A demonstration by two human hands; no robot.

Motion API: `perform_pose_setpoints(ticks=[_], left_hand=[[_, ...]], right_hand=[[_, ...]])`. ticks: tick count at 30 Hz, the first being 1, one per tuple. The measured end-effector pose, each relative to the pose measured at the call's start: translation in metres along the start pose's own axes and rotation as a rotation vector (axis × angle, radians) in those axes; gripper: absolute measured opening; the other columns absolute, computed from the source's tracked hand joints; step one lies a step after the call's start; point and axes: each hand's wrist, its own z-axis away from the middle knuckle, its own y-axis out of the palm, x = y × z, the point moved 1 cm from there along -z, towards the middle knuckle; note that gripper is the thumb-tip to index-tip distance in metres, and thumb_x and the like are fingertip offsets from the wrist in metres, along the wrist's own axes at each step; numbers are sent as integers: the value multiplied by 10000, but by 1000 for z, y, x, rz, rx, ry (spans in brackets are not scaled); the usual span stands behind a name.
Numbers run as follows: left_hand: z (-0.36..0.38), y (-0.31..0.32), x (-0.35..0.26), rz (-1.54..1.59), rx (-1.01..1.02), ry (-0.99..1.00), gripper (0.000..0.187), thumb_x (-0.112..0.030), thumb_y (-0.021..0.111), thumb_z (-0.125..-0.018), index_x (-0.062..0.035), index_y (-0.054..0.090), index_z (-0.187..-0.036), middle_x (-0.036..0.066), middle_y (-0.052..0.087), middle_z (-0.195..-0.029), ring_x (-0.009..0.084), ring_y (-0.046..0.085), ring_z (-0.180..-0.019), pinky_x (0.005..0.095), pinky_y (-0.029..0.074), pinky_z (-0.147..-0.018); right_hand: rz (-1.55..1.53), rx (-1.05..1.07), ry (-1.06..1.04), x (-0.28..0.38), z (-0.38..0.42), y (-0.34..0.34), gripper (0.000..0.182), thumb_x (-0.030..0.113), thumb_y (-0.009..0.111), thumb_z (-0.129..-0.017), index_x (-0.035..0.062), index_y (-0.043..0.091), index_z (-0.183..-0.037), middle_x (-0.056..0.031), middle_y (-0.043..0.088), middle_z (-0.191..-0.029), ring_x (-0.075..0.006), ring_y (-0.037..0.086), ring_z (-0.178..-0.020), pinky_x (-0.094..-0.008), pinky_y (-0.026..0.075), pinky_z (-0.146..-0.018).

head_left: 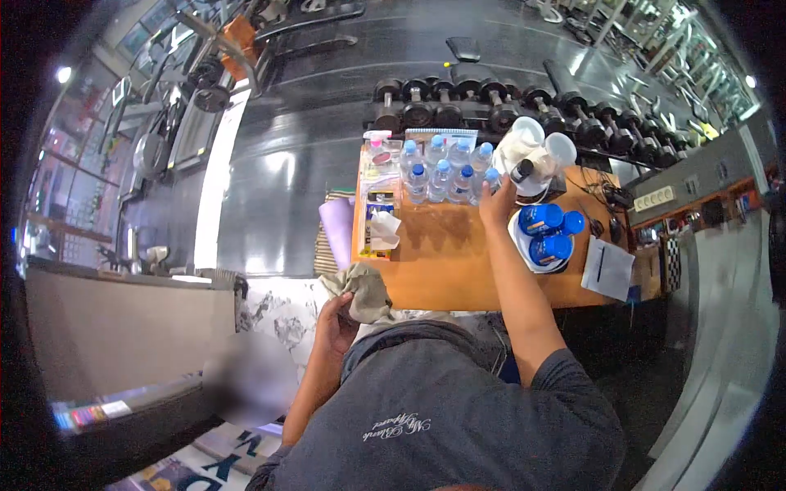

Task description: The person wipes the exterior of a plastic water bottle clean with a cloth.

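Observation:
A crumpled grey-beige cloth (370,296) is gripped in my left hand (337,321), which is low at the table's front left corner. My right hand (498,204) reaches across the wooden table (442,274), fingers closed around a clear water bottle (490,177) at the near right end of the group. The hand hides this bottle's lower part. Several more blue-capped water bottles (442,182) stand upright in two rows to its left. Just right of my fingers is a black-capped container (521,170), beside white tubs (528,132).
Blue-lidded containers (547,233) sit in a white holder at the right. Near them are a paper with a pen (607,268) and tangled black cables (602,192). Left are a clear organizer (379,184) and a rolled purple mat (336,233). A dumbbell rack (491,102) stands behind.

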Motion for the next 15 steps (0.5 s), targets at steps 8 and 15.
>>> perform_pose_setpoints(ticks=[8, 15], left_hand=[[19, 11, 20, 92, -87, 99, 461, -117, 681, -902, 15, 588, -1334, 123, 701, -1272, 280, 685, -1157, 433, 530, -1053], [24, 16, 17, 99, -74, 114, 417, -121, 668, -910, 5, 608, -1304, 140, 705, -1245, 283, 688, -1137, 445, 542, -1028]], right_hand=[[13, 98, -50, -16, -16, 16, 477, 208, 794, -863, 30, 595, -1257, -221, 647, -1222, -413, 551, -1201, -539, 382, -1042], [-30, 106, -44, -14, 6, 8, 486, 124, 767, -874, 0, 520, -1274, -254, 588, -1224, -426, 521, -1184, -539, 365, -1024]])
